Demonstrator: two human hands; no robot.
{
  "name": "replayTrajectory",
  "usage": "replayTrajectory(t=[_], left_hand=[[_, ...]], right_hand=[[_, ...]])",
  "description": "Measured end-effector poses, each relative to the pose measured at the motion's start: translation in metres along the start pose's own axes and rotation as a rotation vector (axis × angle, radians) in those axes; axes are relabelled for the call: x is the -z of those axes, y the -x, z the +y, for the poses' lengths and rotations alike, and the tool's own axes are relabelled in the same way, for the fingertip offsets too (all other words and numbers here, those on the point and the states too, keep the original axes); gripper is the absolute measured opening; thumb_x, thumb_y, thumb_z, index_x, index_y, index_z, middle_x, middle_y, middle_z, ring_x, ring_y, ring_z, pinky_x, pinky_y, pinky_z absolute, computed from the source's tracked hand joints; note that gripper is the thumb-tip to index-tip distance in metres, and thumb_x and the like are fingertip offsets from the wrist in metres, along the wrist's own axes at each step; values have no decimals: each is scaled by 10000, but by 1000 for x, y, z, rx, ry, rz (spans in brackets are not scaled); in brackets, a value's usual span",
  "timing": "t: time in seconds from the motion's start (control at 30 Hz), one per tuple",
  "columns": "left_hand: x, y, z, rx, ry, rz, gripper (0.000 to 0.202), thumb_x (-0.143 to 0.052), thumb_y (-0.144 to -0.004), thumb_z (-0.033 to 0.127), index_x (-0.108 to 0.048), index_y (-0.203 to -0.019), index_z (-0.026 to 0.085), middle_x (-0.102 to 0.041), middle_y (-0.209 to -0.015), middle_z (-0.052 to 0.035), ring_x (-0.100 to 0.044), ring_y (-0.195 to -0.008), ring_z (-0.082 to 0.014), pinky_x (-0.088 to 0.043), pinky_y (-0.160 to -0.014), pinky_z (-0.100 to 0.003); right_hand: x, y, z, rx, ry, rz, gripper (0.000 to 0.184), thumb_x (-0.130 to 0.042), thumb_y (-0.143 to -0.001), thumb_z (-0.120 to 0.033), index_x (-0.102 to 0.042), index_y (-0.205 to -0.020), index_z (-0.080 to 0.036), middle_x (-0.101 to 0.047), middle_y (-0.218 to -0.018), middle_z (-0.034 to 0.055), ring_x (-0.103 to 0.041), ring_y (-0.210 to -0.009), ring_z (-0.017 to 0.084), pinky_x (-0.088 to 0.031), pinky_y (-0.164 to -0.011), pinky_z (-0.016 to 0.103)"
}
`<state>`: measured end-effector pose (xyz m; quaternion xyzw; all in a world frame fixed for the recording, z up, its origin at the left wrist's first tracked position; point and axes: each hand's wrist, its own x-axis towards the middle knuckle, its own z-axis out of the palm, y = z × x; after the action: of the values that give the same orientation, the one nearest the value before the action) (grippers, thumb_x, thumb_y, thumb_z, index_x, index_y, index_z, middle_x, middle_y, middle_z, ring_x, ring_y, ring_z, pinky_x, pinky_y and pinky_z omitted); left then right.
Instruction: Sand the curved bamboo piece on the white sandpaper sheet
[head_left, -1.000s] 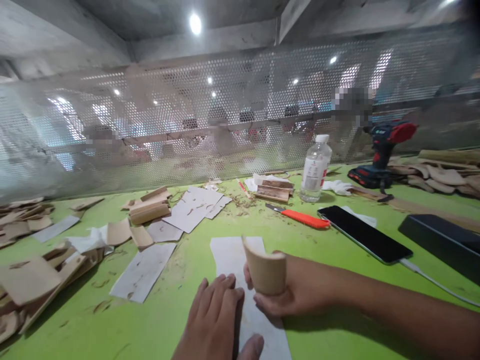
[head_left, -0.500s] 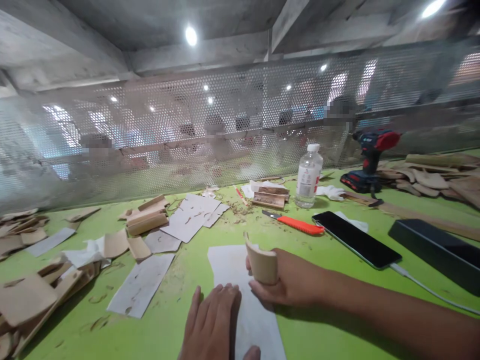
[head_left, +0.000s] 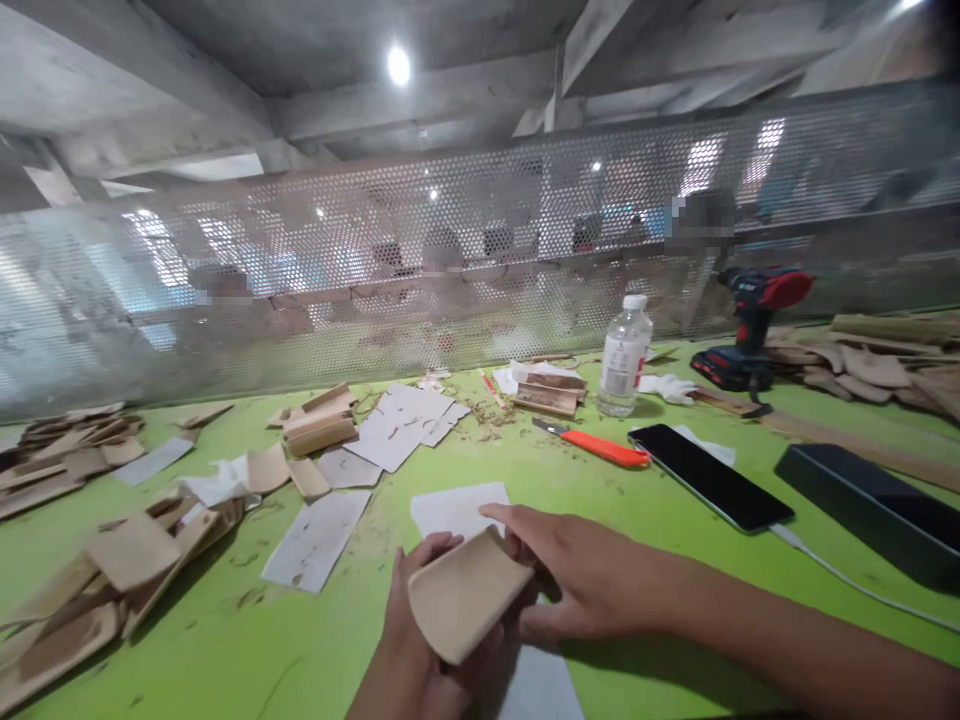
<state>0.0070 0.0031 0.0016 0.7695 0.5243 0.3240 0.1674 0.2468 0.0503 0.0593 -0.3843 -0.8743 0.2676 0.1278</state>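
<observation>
Tan curved wood piece [head_left: 461,595], held above a white sheet [head_left: 457,507] on the green table [head_left: 315,640]. Left hand [head_left: 416,640] grips the piece from below, fingers curled around its near edge; right hand [head_left: 581,575] rests fingers extended against its far side. Orange utility knife [head_left: 600,447], phone [head_left: 709,477] and plastic bottle [head_left: 624,357] lie beyond; wood offcuts [head_left: 131,555] at left.
</observation>
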Motion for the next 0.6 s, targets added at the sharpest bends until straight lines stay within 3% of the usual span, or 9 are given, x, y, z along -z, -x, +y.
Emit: replayTrajectory(t=[0.1, 0.2, 0.23, 0.27, 0.3, 0.4, 0.5, 0.6], left_hand=[[11, 6, 9, 108, 234, -39, 585, -452, -1023, 567, -286, -1472, 230, -602, -1363, -144, -654, -1203, -270, -549, -997, -378], [18, 7, 11, 241, 421, -73, 639, -482, -999, 652, -250, -1426, 238, -614, -1316, -137, -663, -1149, -259, -535, -989, -348], [19, 6, 11, 263, 433, -76, 635, -471, -1000, 665, -249, -1418, 242, -612, -1317, -137, -657, -1156, -259, -528, -995, -348], [20, 6, 11, 276, 429, -76, 620, -447, -1006, 673, -255, -1413, 246, -608, -1321, -138, -648, -1170, -262, -522, -1001, -354], [20, 5, 12, 281, 415, -75, 601, -416, -1015, 676, -263, -1409, 249, -604, -1325, -140, -640, -1182, -265, -518, -1007, -363], [20, 5, 15, 272, 357, -64, 567, -343, -1034, 672, -279, -1408, 250, -601, -1321, -145, -636, -1192, -269, -512, -1018, -381], [22, 5, 22, 304, 323, -52, 565, -330, -1044, 646, -255, -1434, 245, -623, -1283, -129, -682, -1097, -253, -541, -949, -349], [23, 5, 27, 348, 293, -26, 573, -342, -1046, 612, -222, -1464, 239, -648, -1221, -109, -709, -966, -238, -559, -832, -311]], right_hand=[[10, 25, 20, -33, 51, 67, 744, -648, -894, -527, -446, -1526, -190, -556, -1490, 188, -569, -1314, 346, -451, -1089, 493], [20, 49, 65, -327, 385, 508, 600, -498, -954, -519, -542, -1431, -157, -548, -1473, 219, -448, -1417, 394, -311, -1191, 582], [22, 55, 82, -472, 504, 658, 621, -465, -943, -524, -556, -1404, -117, -539, -1470, 240, -406, -1441, 419, -273, -1204, 604], [23, 60, 97, -605, 595, 716, 685, -448, -928, -551, -549, -1399, -63, -492, -1503, 271, -358, -1465, 451, -244, -1208, 623], [23, 65, 111, -716, 644, 718, 749, -427, -915, -580, -546, -1387, -11, -448, -1528, 306, -338, -1468, 477, -257, -1197, 631], [19, 71, 134, -879, 680, 586, 822, -337, -917, -666, -593, -1345, -12, -448, -1540, 300, -354, -1462, 475, -280, -1174, 648], [15, 70, 136, -929, 684, 529, 849, -292, -927, -681, -589, -1372, -22, -430, -1566, 275, -319, -1495, 451, -234, -1194, 650], [15, 66, 123, -929, 653, 570, 822, -350, -928, -655, -558, -1407, -20, -408, -1578, 283, -294, -1510, 449, -202, -1203, 659]])
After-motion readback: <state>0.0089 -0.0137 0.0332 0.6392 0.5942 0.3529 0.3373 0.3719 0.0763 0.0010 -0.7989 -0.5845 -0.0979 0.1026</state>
